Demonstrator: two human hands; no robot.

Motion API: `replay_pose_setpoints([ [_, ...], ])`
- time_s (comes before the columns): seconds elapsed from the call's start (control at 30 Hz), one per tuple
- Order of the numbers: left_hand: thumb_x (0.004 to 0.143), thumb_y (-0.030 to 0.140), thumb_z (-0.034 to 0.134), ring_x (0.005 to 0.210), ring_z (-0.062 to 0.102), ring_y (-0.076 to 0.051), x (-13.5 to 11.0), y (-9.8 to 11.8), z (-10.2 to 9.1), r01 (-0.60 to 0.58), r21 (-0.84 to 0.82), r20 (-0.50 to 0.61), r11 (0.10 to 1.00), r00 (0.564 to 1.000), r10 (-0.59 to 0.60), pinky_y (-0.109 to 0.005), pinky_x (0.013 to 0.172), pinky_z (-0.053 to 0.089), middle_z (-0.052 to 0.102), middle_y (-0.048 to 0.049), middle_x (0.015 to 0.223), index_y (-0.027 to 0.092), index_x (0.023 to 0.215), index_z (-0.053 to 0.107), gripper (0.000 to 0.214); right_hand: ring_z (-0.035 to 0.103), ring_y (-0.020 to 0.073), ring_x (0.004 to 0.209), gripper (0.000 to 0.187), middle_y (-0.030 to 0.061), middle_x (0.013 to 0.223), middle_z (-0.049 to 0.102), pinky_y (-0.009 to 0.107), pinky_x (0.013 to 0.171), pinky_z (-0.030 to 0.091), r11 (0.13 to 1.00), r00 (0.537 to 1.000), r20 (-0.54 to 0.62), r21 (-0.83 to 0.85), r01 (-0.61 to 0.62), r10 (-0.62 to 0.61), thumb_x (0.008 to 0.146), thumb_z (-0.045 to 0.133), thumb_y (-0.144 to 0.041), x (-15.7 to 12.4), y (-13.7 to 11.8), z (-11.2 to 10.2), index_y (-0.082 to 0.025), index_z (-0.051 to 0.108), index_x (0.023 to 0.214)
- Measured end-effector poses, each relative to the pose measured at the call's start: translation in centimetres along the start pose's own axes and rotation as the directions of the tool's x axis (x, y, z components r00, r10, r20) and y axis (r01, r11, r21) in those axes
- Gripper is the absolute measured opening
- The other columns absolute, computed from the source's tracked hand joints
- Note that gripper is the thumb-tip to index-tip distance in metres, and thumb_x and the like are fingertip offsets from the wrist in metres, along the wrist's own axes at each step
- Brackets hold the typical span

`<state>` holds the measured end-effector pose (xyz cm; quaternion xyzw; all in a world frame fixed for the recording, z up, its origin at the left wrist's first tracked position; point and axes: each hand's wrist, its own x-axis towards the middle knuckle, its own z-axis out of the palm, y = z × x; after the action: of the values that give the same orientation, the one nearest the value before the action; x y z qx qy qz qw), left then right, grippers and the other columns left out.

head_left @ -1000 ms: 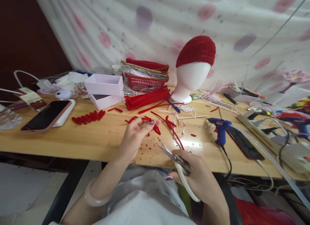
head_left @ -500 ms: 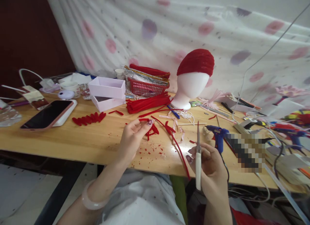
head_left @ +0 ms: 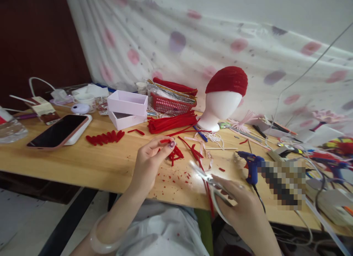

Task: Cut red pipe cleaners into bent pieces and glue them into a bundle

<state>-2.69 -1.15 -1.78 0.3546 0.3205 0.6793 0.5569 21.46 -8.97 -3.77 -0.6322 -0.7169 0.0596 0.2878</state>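
My left hand (head_left: 150, 161) is raised over the wooden table (head_left: 82, 164), pinching a short red pipe-cleaner piece (head_left: 165, 141) between thumb and fingertips. My right hand (head_left: 242, 208) grips white-handled scissors (head_left: 212, 186), blades pointing up-left toward the left hand, blurred by motion. A loose cluster of cut red pieces (head_left: 176, 153) and a long red stem (head_left: 205, 175) lie on the table between the hands. Red fluff specks dot the wood near them.
A foam head with a red cap (head_left: 224, 94) stands at the back. Nearby are a red basket (head_left: 169, 103), a bundle of red pipe cleaners (head_left: 171, 122), pink boxes (head_left: 128, 107), a row of red petals (head_left: 104, 137), a phone (head_left: 57, 131), a blue glue gun (head_left: 249, 160) and cables at right.
My right hand has swung the scissors from pointing straight up to tilted left toward the left hand. The left hand holds its red piece in about the same place.
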Motion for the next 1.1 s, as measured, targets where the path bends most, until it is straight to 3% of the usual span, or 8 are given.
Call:
replay_pose_setpoints([
  [0.07,0.070,0.024,0.085,0.096,0.066,-0.018,-0.2,0.1,0.0,-0.015,0.022,0.007,1.000,1.000,0.015,-0.028,0.092,0.047,0.077,-0.0032,0.092,0.023,0.079,0.083,0.010,0.076,0.0246,0.086,0.036,0.0099,0.107,0.079,0.029,0.073,0.061,0.997,0.993,-0.111,0.076,-0.029,0.038,0.087,0.063,-0.030,-0.2,0.0,-0.3,-0.021,0.073,0.120],
  [0.2,0.072,0.021,0.084,0.101,0.064,-0.018,-0.6,0.3,-0.2,-0.058,0.058,0.021,0.997,0.998,0.057,-0.026,0.093,0.045,0.076,-0.0029,0.097,0.023,0.077,0.083,0.006,0.074,0.0256,0.075,0.029,0.0079,0.092,0.080,0.033,0.067,0.060,0.999,0.995,0.098,0.054,-0.005,0.000,0.081,0.065,-0.026,-0.3,-0.1,-0.4,-0.025,0.079,0.106],
  [0.3,0.070,0.022,0.086,0.093,0.067,-0.017,-0.8,0.4,0.0,-0.031,-0.006,0.005,1.000,1.000,0.031,-0.026,0.088,0.048,0.077,-0.0012,0.090,0.024,0.078,0.083,0.009,0.073,0.0257,0.077,0.027,0.0079,0.093,0.079,0.033,0.068,0.059,0.968,0.995,0.015,0.231,-0.097,0.096,0.082,0.071,-0.031,-0.3,-0.4,0.4,-0.025,0.077,0.107],
  [0.47,0.058,0.034,0.094,0.076,0.071,-0.017,-1.4,0.1,1.4,0.208,-0.219,0.031,0.953,0.978,-0.206,-0.032,0.084,0.056,0.077,-0.0013,0.076,0.019,0.070,0.078,0.025,0.062,0.0172,0.061,0.033,0.0018,0.074,0.068,0.024,0.050,0.049,0.617,0.942,-0.197,0.787,-0.013,0.271,0.081,0.080,-0.040,0.0,-2.3,2.7,-0.026,0.071,0.110],
  [0.63,0.057,0.036,0.095,0.076,0.073,-0.016,-2.4,-0.6,2.3,0.264,-0.176,0.014,0.948,0.964,-0.265,-0.029,0.083,0.057,0.079,-0.0019,0.077,0.017,0.072,0.073,0.032,0.056,0.0148,0.060,0.033,0.0008,0.074,0.065,0.024,0.053,0.044,0.452,0.978,-0.122,0.891,0.034,0.166,0.084,0.078,-0.045,0.2,-4.9,3.8,-0.028,0.069,0.110],
  [0.77,0.061,0.037,0.093,0.091,0.077,-0.025,-2.0,-0.3,2.2,0.238,-0.193,0.037,0.952,0.971,-0.235,-0.039,0.090,0.058,0.081,-0.0057,0.083,0.017,0.081,0.069,0.037,0.050,0.0143,0.058,0.038,-0.0012,0.067,0.058,0.024,0.052,0.040,0.509,0.999,-0.006,0.860,-0.022,0.052,0.085,0.074,-0.052,-0.9,-4.5,3.9,-0.024,0.070,0.110],
  [0.97,0.068,0.043,0.088,0.095,0.077,-0.029,-1.7,0.7,2.0,0.204,-0.153,0.053,0.967,0.979,-0.198,-0.042,0.089,0.059,0.082,-0.0100,0.089,0.016,0.085,0.067,0.038,0.060,0.0214,0.071,0.042,0.0058,0.083,0.071,0.029,0.060,0.047,0.789,0.987,0.146,0.599,-0.139,0.064,0.075,0.082,-0.040,-1.8,-2.6,3.6,-0.022,0.079,0.113],
  [1.1,0.072,0.042,0.086,0.097,0.077,-0.030,-2.1,0.4,2.1,0.255,-0.083,0.136,0.963,0.961,-0.242,-0.041,0.086,0.060,0.081,-0.0127,0.092,0.017,0.087,0.064,0.037,0.055,0.0188,0.063,0.043,0.0022,0.070,0.066,0.028,0.057,0.044,0.794,0.973,0.229,0.589,-0.153,0.018,0.076,0.081,-0.036,-1.6,-2.7,3.1,-0.022,0.079,0.117],
])
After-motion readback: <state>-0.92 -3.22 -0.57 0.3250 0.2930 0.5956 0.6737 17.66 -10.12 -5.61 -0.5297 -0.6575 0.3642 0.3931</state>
